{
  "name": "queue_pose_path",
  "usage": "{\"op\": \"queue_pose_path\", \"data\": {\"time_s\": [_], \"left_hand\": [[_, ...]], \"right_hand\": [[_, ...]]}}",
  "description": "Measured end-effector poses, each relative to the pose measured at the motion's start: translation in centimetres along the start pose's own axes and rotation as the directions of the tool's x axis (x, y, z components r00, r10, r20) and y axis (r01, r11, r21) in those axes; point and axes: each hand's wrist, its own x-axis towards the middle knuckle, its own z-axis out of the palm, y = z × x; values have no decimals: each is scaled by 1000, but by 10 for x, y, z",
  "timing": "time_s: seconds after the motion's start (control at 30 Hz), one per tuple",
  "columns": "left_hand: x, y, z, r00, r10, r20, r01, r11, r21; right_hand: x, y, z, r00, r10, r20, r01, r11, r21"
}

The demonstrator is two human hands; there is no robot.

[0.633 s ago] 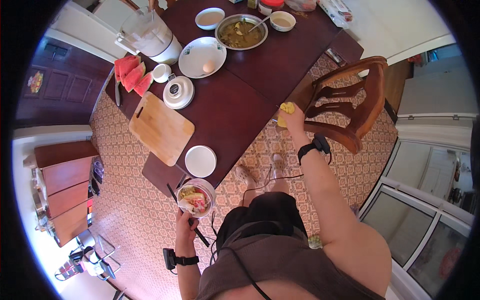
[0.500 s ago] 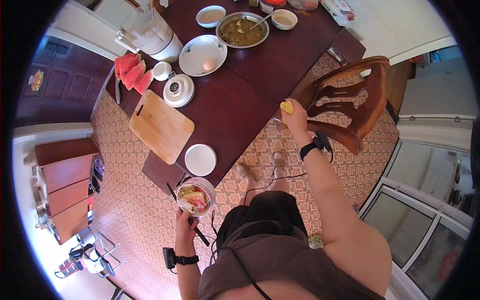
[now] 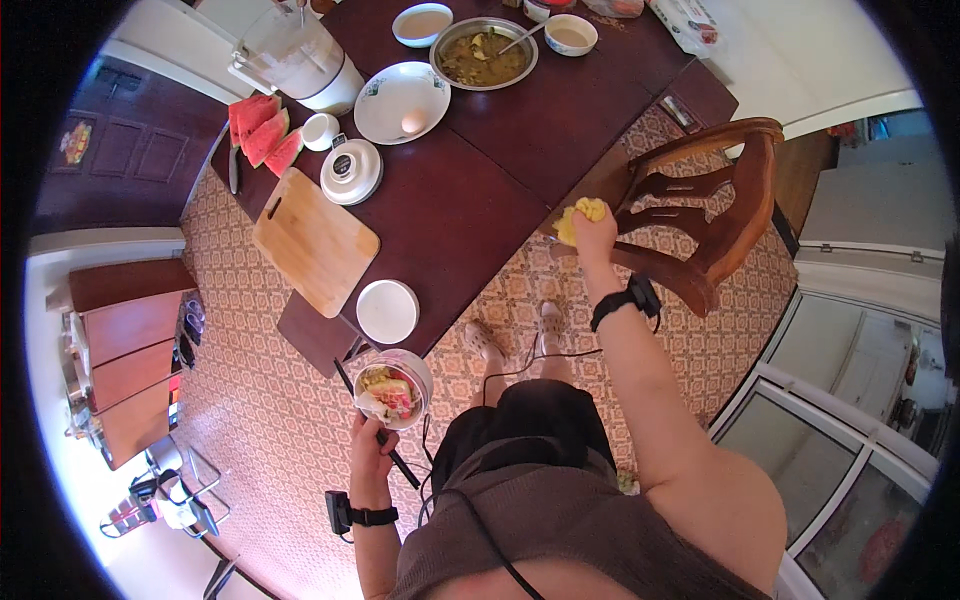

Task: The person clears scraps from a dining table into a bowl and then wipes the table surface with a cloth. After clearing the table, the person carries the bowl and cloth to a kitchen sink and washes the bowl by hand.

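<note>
My right hand [image 3: 598, 236] is closed on a crumpled yellow cloth [image 3: 590, 209], out by the table's right edge and close to the wooden chair. Down at the lower left, my left hand [image 3: 371, 447] grips the near side of a small round bucket [image 3: 424, 378]. Food scraps [image 3: 395, 395] with red and pale pieces lie inside it, and a white crumpled piece [image 3: 370, 406] hangs over its rim. A long black rod [image 3: 402, 468] crosses at my left fingers; whether it belongs to the bucket I cannot tell.
On the dark red table [image 3: 455, 215] are a white bowl [image 3: 387, 311], a cutting board [image 3: 315, 242], a white lidded container [image 3: 352, 172], watermelon slices [image 3: 265, 136], a knife [image 3: 234, 170], a blender [image 3: 300, 60], a plate [image 3: 385, 105] with an egg [image 3: 413, 122] and a soup basin [image 3: 485, 60]. A wooden chair [image 3: 745, 210] stands right.
The yellow cloth has spread out more and shows larger in my right hand, which has turned slightly. My left hand and the bucket stay nearly in place. The view has shifted slightly.
</note>
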Motion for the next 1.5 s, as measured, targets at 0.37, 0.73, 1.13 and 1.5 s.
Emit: {"op": "queue_pose_path", "data": {"time_s": [0.37, 0.73, 1.13, 1.5], "left_hand": [[-14, -5, 2, 999, -10, -50, 6, 997, -83], [-25, -1, -27, 990, 56, -131, -77, 984, -159], [-23, 35, -45, 995, 98, 27, -101, 987, 124], [-75, 18, 104, 870, 65, 488, -255, 907, 334]], "right_hand": [[-109, -91, 83, 562, 144, 815, -129, 988, -86], [-177, -96, 126, 448, 93, 889, 262, 937, -230], [-211, -75, 17, 567, -163, 808, 313, 949, -28], [-255, -66, -278, 827, 108, 552, -53, 992, -114]]}}
